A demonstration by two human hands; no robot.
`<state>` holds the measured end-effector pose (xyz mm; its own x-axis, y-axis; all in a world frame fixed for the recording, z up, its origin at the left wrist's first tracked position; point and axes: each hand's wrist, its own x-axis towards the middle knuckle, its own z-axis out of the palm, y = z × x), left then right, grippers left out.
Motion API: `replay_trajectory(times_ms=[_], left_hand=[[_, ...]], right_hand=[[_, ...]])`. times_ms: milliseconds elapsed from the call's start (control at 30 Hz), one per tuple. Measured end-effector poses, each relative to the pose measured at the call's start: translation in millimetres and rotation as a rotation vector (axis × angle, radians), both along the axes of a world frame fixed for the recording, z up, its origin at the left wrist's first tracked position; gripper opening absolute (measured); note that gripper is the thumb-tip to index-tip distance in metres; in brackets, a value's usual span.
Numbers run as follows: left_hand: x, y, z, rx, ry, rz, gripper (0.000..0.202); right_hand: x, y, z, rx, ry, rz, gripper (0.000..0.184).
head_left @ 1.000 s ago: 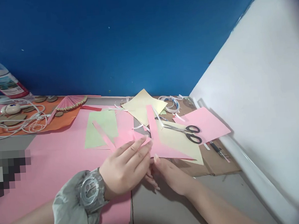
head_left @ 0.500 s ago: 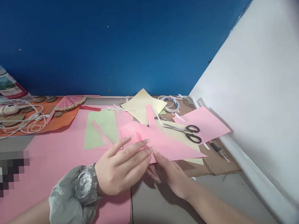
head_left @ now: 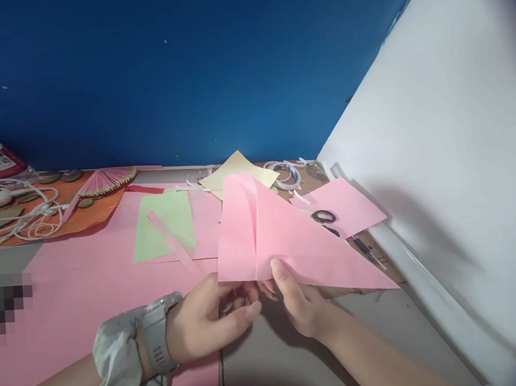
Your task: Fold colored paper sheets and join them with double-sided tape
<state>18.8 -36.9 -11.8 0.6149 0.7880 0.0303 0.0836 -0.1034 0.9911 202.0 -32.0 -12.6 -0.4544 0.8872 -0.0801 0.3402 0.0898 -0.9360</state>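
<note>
My right hand (head_left: pixel 304 306) has the folded pink paper (head_left: pixel 282 238) in a closed pinch: the thumb lies flat on its face just above the bottom edge, and the fingers are tucked beneath, mostly hidden. My left hand (head_left: pixel 200 324) is looser. Its fingers curl at the lower left edge of the paper, partly behind it, and the thumb stands away from them, off the sheet, with a gap between; I cannot tell how firmly those fingers touch it.

The paper is in front of me, raised over the other sheets, a fold running up its middle and the flap by it bulging slightly. Its long slanted edge runs down to a sharp corner on my right, near the foot of the white wall (head_left: pixel 452 88). Its top reaches over the yellow sheet (head_left: pixel 238 162), and its right part covers much of the scissors (head_left: pixel 332 231), leaving parts of the black handles in sight. A flat pink sheet (head_left: pixel 346 205) lies just beyond them.

On my left, a pink strip (head_left: pixel 169 239) crosses the green sheet (head_left: pixel 142 241), both on the large pink sheet (head_left: pixel 94 302). Between my wrists there is room over the grey surface (head_left: pixel 268 355); far ahead, the blue wall (head_left: pixel 233 72) closes the space.
</note>
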Motion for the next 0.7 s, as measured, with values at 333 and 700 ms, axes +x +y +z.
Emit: replay_trajectory(times_ms=[333, 700], left_hand=[[11.4, -8.1, -5.2, 0.042, -0.114, 0.341, 0.032], [4.4, -10.9, -11.2, -0.138, -0.149, 0.370, 0.033]], right_hand=[[-7.4, 0.0, 15.3, -0.254, -0.159, 0.073, 0.062], [-3.5, 0.0, 11.6, -0.203, -0.087, 0.130, 0.058]])
